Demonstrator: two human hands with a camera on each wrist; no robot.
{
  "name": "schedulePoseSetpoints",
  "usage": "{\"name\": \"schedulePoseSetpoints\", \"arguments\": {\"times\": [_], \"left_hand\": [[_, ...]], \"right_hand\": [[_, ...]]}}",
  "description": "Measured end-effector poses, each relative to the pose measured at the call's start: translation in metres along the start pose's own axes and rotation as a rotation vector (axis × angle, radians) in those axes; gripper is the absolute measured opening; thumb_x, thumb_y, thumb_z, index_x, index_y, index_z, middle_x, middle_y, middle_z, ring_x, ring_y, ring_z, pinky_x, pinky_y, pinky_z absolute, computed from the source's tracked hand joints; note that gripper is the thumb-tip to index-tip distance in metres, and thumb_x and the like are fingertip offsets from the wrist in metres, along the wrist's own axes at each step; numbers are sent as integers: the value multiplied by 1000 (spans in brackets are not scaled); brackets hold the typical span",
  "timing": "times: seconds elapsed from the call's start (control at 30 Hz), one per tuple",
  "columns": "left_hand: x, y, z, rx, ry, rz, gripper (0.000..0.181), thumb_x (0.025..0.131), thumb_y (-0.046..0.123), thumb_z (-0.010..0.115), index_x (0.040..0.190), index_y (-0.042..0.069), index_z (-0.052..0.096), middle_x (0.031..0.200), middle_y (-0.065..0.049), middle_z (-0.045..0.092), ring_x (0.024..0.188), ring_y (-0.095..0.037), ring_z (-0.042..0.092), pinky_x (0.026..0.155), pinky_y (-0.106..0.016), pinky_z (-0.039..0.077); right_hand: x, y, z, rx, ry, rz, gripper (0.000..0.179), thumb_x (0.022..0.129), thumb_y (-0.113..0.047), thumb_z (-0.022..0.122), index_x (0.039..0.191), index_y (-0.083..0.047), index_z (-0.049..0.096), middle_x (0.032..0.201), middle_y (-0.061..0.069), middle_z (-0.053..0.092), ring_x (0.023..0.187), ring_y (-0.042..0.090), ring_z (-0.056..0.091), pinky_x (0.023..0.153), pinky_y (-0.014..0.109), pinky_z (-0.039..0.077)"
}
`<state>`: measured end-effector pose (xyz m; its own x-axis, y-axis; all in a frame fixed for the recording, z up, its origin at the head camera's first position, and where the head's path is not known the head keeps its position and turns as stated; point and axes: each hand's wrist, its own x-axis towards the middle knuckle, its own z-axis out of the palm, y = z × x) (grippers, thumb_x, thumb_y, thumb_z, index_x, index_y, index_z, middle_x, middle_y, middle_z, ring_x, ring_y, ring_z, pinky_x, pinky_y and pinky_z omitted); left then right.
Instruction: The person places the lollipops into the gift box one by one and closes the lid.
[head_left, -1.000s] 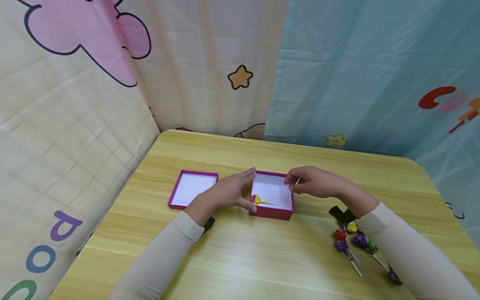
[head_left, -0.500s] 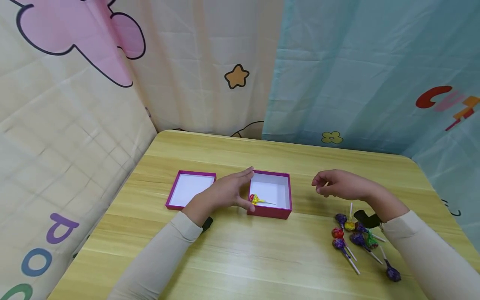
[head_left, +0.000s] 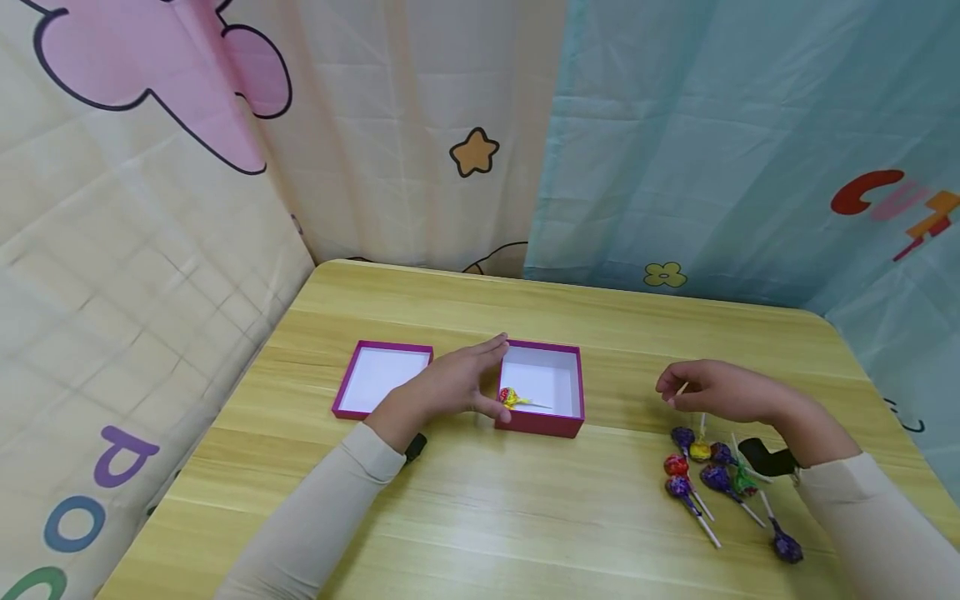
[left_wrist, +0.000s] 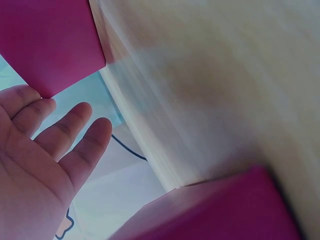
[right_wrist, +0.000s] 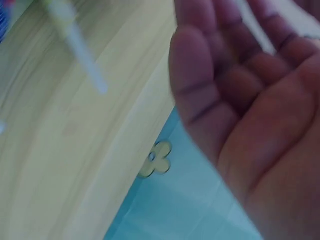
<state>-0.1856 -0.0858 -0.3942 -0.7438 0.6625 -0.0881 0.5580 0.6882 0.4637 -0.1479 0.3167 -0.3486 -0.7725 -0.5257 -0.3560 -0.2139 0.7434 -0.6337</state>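
Observation:
An uncovered magenta box [head_left: 551, 371] with a white inside stands mid-table. My left hand [head_left: 453, 383] spans its left side, fingertips at the far left corner and thumb at the near left corner. In the left wrist view, fingertips [left_wrist: 42, 102] touch the edge of the box [left_wrist: 55, 40]. Inside lies a lollipop [head_left: 512, 398] with a yellow and red wrapper. My right hand [head_left: 723, 390], fingers loosely curled and holding nothing, hovers just beyond several wrapped lollipops [head_left: 717, 477]. In the right wrist view, a white lollipop stick [right_wrist: 87, 60] lies beside the right hand [right_wrist: 260, 130].
The shallow magenta lid [head_left: 390, 375] lies upside down left of the box, partly behind the left hand. One purple lollipop [head_left: 786, 547] lies nearer the front right. Printed curtains [head_left: 675, 150] hang behind the wooden table [head_left: 562, 508].
My right hand has moved right from the box's right rim to over the far side of the lollipops. The left hand stays at the box.

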Motion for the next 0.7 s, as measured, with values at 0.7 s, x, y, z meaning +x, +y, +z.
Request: {"name": "schedulePoseSetpoints", "arguments": {"times": [0.7], "left_hand": [[0,-1,1,-9,-1,-10,114,70,70,72,158,15,24,165,4,15,148,-18,23,115,-36,29]], "right_hand": [[-39,32,14,92,-18,-81,19,103,-14,56,116,-1,59,113,13,61,94,16,64,76,29,54]]}}
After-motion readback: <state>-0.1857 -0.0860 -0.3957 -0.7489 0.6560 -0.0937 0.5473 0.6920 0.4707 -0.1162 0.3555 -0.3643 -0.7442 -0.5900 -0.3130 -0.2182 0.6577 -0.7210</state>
